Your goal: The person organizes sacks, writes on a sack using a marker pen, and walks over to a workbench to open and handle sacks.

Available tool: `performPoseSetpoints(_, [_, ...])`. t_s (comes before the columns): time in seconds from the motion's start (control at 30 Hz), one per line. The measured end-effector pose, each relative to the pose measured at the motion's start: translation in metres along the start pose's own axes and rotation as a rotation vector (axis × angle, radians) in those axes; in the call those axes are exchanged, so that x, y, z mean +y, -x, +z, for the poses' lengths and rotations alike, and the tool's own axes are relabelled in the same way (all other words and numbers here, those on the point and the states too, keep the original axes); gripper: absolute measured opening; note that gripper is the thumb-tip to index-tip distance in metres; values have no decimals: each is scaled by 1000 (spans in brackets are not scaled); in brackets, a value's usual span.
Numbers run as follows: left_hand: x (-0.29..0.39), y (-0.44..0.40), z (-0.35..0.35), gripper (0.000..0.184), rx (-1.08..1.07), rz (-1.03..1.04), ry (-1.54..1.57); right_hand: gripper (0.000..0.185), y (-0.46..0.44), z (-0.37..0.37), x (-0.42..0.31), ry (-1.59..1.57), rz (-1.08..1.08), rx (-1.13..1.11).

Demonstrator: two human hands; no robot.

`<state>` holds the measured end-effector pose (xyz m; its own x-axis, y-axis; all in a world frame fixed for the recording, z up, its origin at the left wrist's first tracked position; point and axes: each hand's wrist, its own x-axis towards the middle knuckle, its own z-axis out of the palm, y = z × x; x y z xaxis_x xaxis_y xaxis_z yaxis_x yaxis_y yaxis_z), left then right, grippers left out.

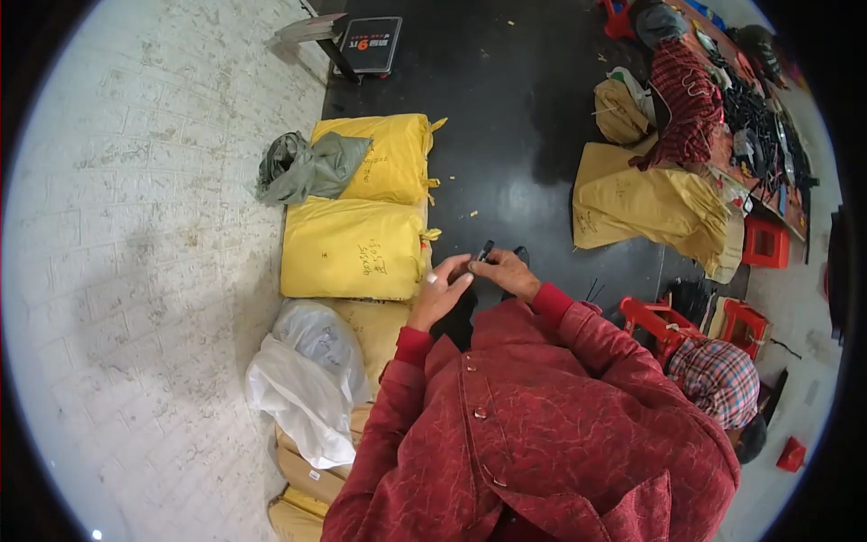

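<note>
My left hand [440, 291] and my right hand [506, 273] meet in front of my red jacket [542, 406]. Between their fingertips is a small black object [485, 251], too small to identify; its dark end sticks up past the right thumb and fingers. The left thumb and index finger pinch close to its lower end, and a pale wrap shows on one left finger. Whether the left fingertips also hold part of it is hidden. Left of my hands lies a yellow sack [352, 248] with black writing.
Another yellow sack [388, 149] carries a grey-green bag [316, 167]. White plastic bags [307, 379] lie below, by the wall. A scale [370, 45] stands ahead. At right are a tan sack [641, 199], a cluttered table [722, 144], red stools [766, 242] and a plaid-covered item [713, 379].
</note>
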<state>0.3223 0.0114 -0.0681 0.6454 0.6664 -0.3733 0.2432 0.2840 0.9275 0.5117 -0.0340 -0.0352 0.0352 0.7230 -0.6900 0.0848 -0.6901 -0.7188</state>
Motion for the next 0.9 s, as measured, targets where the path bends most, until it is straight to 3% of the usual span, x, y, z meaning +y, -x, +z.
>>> performPoseSetpoints(0.1, [20,-12,37,42,10,-37,-110,42,-9,-29,39,-191,-109,-43])
performPoseSetpoints(0.23, [30,-28,85,41,52,-22,-151,43,6,-72,53,-8,-40,4])
performPoseSetpoints(0.4, [46,-44,129,39,46,24,-246,42,21,-112,66,-167,-125,-43])
performPoseSetpoints(0.53, [53,-54,152,37,77,-83,-245,40,42,-143,67,-251,-154,-9])
performPoseSetpoints(0.57, [59,-55,157,35,101,-192,-108,39,49,-150,65,-274,-151,11])
performPoseSetpoints(0.67, [51,-59,162,32,184,-195,471,32,45,-176,84,-425,24,-40])
performPoseSetpoints(0.7, [49,-64,163,29,244,-329,612,25,42,-183,88,-486,-1,-106])
performPoseSetpoints(0.8, [40,-70,163,25,275,-381,997,24,51,-196,94,-585,29,-70])
performPoseSetpoints(0.9, [37,-74,170,23,303,-407,1123,27,59,-199,89,-549,12,-145])
